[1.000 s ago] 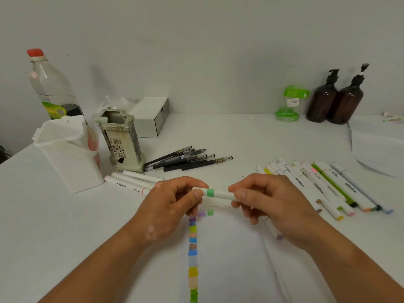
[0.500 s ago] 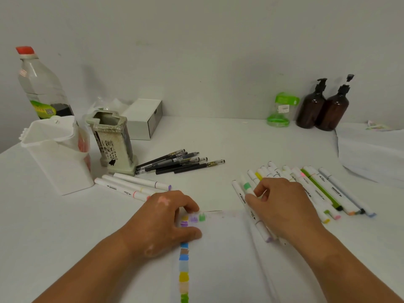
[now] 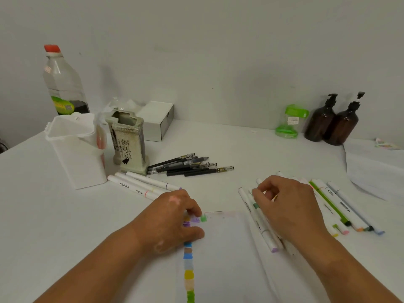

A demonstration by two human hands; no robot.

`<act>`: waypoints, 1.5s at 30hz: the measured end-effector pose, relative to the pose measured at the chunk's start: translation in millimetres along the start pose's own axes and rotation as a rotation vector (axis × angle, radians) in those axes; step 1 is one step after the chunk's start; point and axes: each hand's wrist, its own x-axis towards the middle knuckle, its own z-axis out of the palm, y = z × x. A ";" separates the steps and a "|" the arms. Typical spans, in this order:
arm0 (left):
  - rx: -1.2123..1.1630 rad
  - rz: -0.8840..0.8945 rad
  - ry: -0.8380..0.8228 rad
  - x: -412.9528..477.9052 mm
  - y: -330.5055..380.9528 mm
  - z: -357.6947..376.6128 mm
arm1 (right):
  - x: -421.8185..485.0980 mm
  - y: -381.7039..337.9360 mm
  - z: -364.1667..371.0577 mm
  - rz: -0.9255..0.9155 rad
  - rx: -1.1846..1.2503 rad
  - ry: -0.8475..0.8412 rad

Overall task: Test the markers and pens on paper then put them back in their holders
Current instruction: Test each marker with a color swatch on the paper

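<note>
Head: left hand (image 3: 172,217) palm-down on paper (image 3: 223,250)

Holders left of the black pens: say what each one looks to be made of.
White holder: likely plastic, smooth and matte. The signs are its even white colour and thin moulded rim.
Grey holder: looks like ceramic or stone, dull and worn. The signs are its mottled, stained surface, thick walls and black characters on the side.
</note>
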 end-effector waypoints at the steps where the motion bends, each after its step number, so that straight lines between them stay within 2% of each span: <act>1: -0.005 0.007 0.003 0.2 0.2 0.6 | 2.3 -11.6 2.1 -0.059 0.012 -0.035; 6: -0.014 0.044 0.015 1.9 2.1 3.7 | 34.7 -82.9 31.8 -0.356 -0.038 -0.337; 11: -0.029 0.056 0.032 2.4 -0.5 4.8 | 66.6 -131.7 82.0 -0.499 -0.066 -0.516; 19: -0.038 0.070 0.033 3.6 -1.8 7.2 | 74.4 -150.2 106.9 -0.500 -0.023 -0.593; 27: -0.046 0.061 0.040 3.8 -1.9 8.6 | 75.5 -152.0 99.1 -0.593 -0.228 -0.620; 32: -0.053 0.042 0.026 4.4 -2.9 8.6 | 79.7 -111.2 49.2 -0.476 -0.073 -0.577; 39: -0.021 0.032 -0.006 6.1 -4.9 9.9 | 21.8 -34.4 2.1 -0.056 0.594 -0.601; 43: -0.018 0.018 0.008 5.1 -3.8 7.8 | -2.5 -11.4 0.4 0.121 0.841 -0.548; 45: -0.045 0.018 0.067 3.9 -1.6 5.8 | -8.8 -6.7 3.1 0.170 0.924 -0.517</act>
